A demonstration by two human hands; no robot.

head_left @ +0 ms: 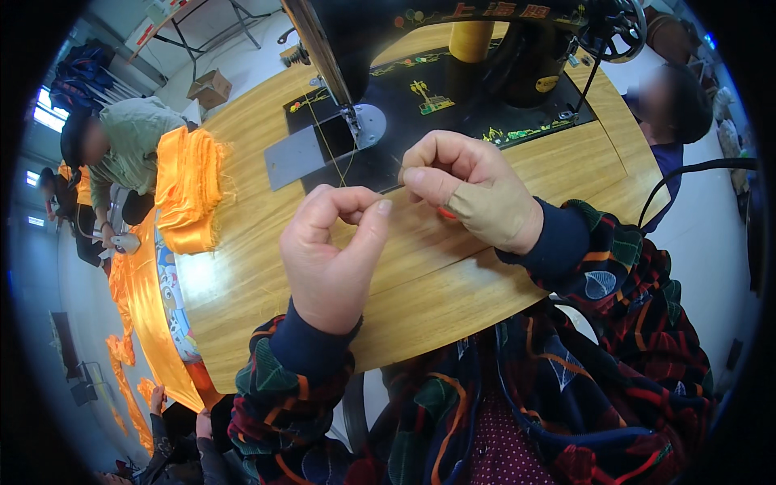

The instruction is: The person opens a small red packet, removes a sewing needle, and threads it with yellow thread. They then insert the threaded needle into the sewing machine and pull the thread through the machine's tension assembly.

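Note:
Above the wooden table [388, 283], in front of a black sewing machine [517, 48], I hold both hands close together. My left hand [327, 255] pinches thumb against forefinger, with the tips by a fine yellowish thread [349, 164] that runs down from the machine. Close by and slightly higher, my right hand [477, 194] is closed, its thumb pressed on the curled fingers. A thin strand shows at its fingertips. A beige patch covers the base of that thumb. Under this hand a small orange-red piece [446, 213] peeks out, its kind hidden.
A folded stack of orange satin cloth [187, 190] lies at the table's left. Longer orange cloth [149, 283] spreads beyond it, where a person [129, 145] works with an iron [125, 242]. Another person [667, 105] sits at far right, near a black cable [687, 170].

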